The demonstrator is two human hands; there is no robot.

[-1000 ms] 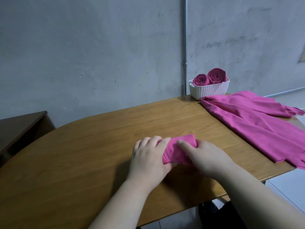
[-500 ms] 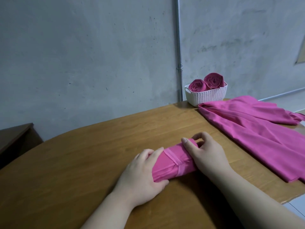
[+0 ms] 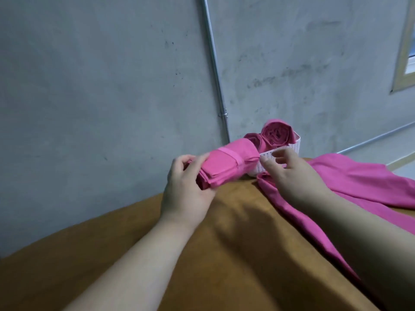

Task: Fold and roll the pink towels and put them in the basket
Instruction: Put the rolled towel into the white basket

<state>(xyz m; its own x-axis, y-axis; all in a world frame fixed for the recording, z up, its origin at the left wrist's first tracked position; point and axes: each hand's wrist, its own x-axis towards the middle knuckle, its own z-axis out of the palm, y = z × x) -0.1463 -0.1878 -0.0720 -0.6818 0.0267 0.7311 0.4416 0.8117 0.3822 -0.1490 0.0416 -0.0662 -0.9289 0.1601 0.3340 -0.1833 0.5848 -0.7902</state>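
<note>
Towel roll [image 3: 226, 164]: smooth, soft pink cylinder

This is a plain indoor room, most likely a simple home or utility room where laundry is done. The wall [image 3: 101, 86] is bare grey concrete with stains, and a thin metal pipe [image 3: 214, 63] runs down it at 12 o'clock. A window frame [image 3: 404, 52] shows at 2 o'clock. A brown wooden table [image 3: 235, 254] carries a white basket [image 3: 266, 155] of rolled towels [image 3: 277, 132] at 1 o'clock and loose pink towels [image 3: 359, 178] at 3 o'clock.
</note>
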